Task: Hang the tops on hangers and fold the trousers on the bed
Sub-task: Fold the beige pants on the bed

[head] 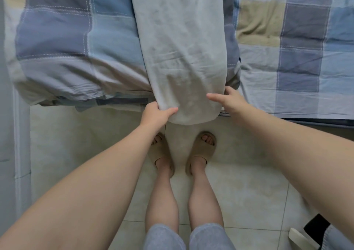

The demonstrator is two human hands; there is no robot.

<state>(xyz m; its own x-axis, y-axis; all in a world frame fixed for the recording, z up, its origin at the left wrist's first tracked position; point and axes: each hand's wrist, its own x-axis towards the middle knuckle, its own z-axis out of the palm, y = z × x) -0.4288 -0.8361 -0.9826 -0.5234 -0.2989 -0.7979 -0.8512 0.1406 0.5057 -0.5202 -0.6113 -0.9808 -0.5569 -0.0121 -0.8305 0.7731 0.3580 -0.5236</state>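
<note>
Pale grey trousers [180, 44] lie lengthwise across the bed [306, 39], and their near end hangs over the bed's front edge. My left hand [156, 113] grips the near left corner of that hanging end, thumb on top of the fabric. At the near right corner my right hand [228, 100] has its thumb stretched out over the cloth and its fingers behind the edge, so I cannot tell whether it holds the fabric. No tops or hangers are in view.
A folded blue, grey and beige checked quilt [63, 44] lies on the left part of the bed, under the trousers. My feet in beige slippers [203, 150] stand on the pale tiled floor [249, 182]. A dark object [316, 228] sits at the bottom right.
</note>
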